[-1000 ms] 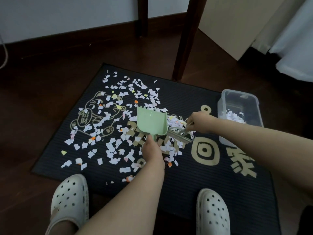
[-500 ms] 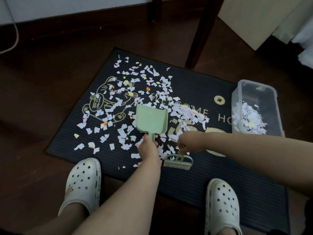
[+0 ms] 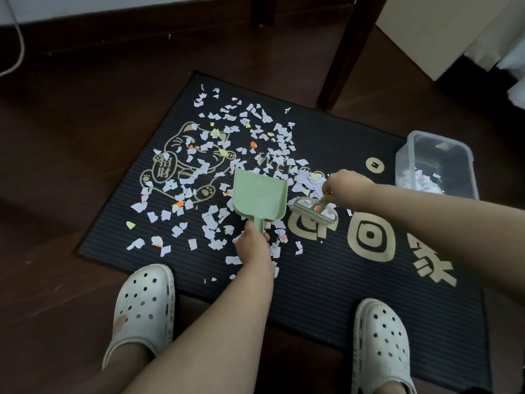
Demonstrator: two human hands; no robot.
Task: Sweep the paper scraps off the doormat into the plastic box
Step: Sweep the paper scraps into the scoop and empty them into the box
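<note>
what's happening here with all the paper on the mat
A person crouches over a doormat, sweeping up paper scraps. The left hand grips a green dustpan by its handle; the right hand holds a small brush just right of the dustpan. Many scraps lie scattered across the doormat, and the plastic box at its right edge already holds some.

Dustpan handle mostly hidden inside left hand (brush blurred).
</note>
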